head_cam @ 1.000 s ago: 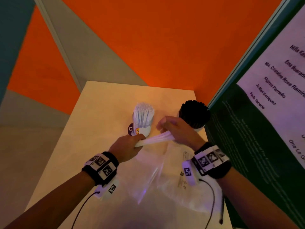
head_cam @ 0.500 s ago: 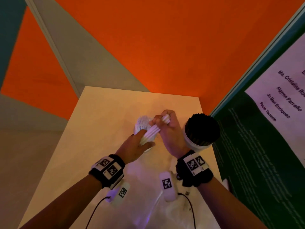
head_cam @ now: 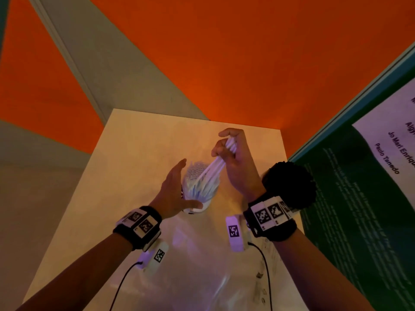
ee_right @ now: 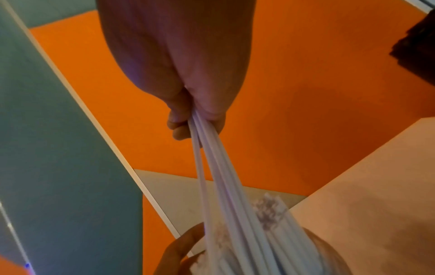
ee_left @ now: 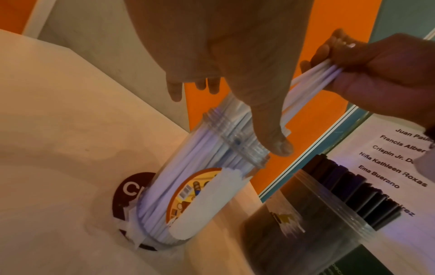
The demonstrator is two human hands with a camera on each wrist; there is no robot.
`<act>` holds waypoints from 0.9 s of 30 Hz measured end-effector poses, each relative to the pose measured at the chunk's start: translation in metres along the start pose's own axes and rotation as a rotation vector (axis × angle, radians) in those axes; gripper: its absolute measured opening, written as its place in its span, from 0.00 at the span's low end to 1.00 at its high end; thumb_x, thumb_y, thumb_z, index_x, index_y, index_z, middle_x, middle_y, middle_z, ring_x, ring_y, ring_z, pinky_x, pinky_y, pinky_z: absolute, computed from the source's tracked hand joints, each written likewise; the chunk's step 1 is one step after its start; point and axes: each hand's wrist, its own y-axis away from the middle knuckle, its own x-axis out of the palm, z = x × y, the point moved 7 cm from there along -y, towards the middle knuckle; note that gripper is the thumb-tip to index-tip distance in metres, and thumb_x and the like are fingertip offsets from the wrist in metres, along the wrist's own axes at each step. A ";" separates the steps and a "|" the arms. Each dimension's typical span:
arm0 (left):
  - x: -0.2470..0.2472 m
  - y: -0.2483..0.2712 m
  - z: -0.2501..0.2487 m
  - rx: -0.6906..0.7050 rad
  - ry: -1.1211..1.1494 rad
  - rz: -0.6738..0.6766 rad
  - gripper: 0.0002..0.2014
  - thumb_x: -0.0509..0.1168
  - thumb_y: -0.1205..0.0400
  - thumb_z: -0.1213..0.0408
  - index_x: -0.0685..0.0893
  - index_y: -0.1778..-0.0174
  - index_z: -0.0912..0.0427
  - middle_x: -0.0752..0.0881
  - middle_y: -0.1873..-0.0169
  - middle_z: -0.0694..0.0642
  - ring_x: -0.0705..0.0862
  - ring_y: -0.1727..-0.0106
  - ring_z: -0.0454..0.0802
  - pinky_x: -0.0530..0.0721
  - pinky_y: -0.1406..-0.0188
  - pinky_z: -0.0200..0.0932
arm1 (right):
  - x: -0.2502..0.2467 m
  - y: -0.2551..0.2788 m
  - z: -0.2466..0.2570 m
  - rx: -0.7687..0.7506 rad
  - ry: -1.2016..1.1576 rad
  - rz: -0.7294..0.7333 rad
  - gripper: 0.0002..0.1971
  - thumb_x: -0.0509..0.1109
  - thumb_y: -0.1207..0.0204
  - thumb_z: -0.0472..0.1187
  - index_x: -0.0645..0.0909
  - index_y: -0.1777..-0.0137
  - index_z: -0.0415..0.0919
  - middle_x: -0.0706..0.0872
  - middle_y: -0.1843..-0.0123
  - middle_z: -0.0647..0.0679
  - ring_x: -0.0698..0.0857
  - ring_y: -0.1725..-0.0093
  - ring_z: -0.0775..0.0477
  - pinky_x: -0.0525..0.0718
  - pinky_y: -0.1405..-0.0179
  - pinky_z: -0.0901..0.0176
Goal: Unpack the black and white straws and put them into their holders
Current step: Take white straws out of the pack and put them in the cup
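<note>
1. Head view: the right hand (head_cam: 235, 160) pinches a bunch of white straws (head_cam: 213, 170), their lower ends in the clear holder (head_cam: 203, 202) on the table (head_cam: 134, 153).
2. Left hand (head_cam: 174, 191), fingers straight, touches the holder's side.
3. Black straws (head_cam: 289, 182) fill their holder (beside the right wrist).

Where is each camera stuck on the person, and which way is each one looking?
Head: sits up on the head, looks forward and down at the pale tabletop; both forearms and wristbands show.
Left wrist: sits on the left wrist, looks along the open left hand at the clear plastic holder of white straws.
Right wrist: sits on the right wrist, looks down along the right hand, whose fingers grip a bundle of white straws.
Shared: all three show that bundle entering the clear holder; head and left wrist also show the holder of black straws.
</note>
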 end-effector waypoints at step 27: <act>0.020 -0.026 -0.018 0.041 0.261 0.205 0.61 0.81 0.45 0.38 0.46 0.24 0.29 0.56 0.20 0.38 0.60 0.19 0.43 0.68 0.22 0.57 | 0.013 0.048 -0.138 0.470 0.340 0.291 0.67 0.79 0.47 0.68 0.35 0.17 0.56 0.37 0.14 0.53 0.38 0.15 0.50 0.50 0.17 0.37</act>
